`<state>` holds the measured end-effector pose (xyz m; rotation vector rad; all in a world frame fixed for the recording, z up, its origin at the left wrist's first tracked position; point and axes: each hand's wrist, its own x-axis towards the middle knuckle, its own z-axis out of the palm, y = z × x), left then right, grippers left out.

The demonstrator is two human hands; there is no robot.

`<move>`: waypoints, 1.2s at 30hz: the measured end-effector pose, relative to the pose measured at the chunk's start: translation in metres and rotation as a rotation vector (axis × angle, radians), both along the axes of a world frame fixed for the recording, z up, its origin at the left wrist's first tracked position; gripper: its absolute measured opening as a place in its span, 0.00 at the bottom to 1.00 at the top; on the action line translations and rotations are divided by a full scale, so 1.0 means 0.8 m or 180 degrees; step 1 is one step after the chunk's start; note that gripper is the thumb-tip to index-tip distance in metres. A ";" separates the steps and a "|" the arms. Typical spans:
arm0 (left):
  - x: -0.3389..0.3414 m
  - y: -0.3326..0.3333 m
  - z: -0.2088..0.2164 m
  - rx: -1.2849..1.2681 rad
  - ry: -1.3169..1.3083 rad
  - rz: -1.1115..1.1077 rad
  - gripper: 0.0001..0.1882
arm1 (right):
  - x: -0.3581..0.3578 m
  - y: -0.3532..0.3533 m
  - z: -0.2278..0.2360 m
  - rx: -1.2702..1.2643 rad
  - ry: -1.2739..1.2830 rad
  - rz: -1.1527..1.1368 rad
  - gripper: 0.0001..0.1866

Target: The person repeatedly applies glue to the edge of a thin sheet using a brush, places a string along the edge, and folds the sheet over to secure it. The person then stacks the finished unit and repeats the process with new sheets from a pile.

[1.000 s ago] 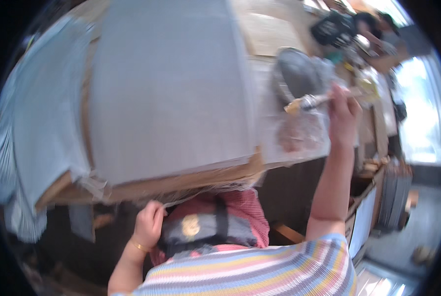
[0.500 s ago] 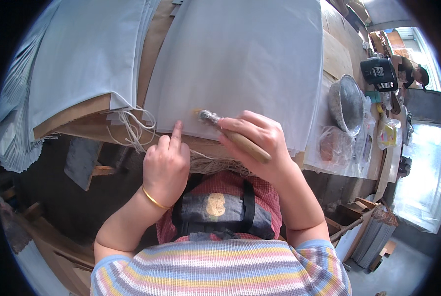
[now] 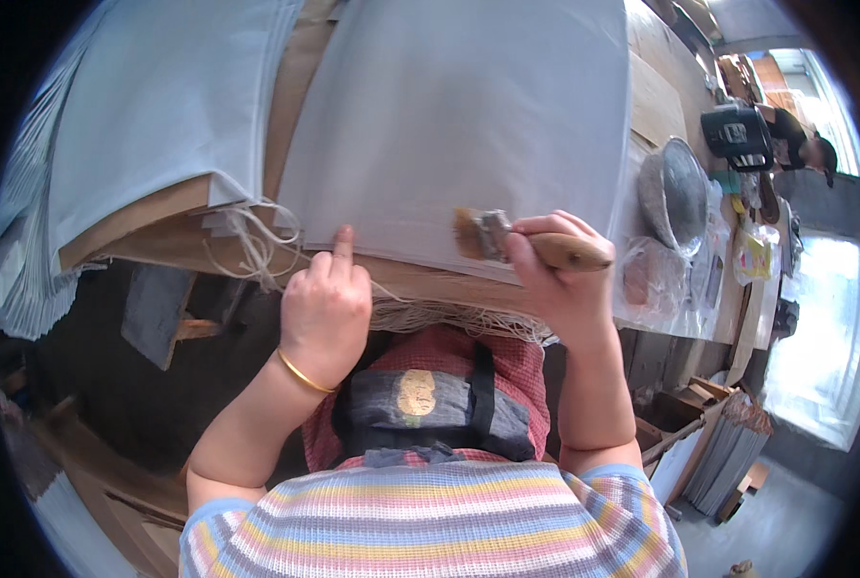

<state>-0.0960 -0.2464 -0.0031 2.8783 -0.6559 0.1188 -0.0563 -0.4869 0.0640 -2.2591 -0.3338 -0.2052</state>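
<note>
A large pale sheet of paper or thin cloth (image 3: pixel 449 125) lies in front of me on a wooden table, with more sheet edges beneath its near edge. My left hand (image 3: pixel 326 313) rests at that edge, its index finger stretched onto the sheet and the other fingers folded under; nothing shows in it. A gold bangle (image 3: pixel 303 374) circles this wrist. In my right hand (image 3: pixel 576 303) is a flat brush (image 3: pixel 557 252) with a wooden handle, a silvery wrapped neck and tan bristles. The bristles point left, over the sheet's near right part; whether they touch it I cannot tell.
To the left hangs another stack of pale sheets (image 3: pixel 170 106), with loose white strings (image 3: pixel 257 246) beside it. A grey bowl (image 3: pixel 676 197), a plastic bag (image 3: pixel 653 279) and a black jug (image 3: pixel 736 135) stand on the right. Another person (image 3: pixel 801 144) is at the far right.
My right hand has moved right with the brush, which has turned so that its handle lies nearly level. My left hand stays at almost the same place.
</note>
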 end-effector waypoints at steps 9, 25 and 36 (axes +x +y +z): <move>0.002 -0.005 0.004 0.0055 0.0161 -0.0053 0.01 | -0.025 -0.100 0.001 -0.0464 0.0471 -0.1140 0.08; -0.005 0.004 0.105 -0.2110 0.2591 -0.0103 0.03 | -0.154 -0.324 -0.023 -0.2668 -0.0621 -0.1307 0.23; -0.028 0.042 0.173 -0.2625 0.0572 -0.0694 0.03 | -0.151 -0.111 -0.037 0.1069 0.0948 0.0774 0.14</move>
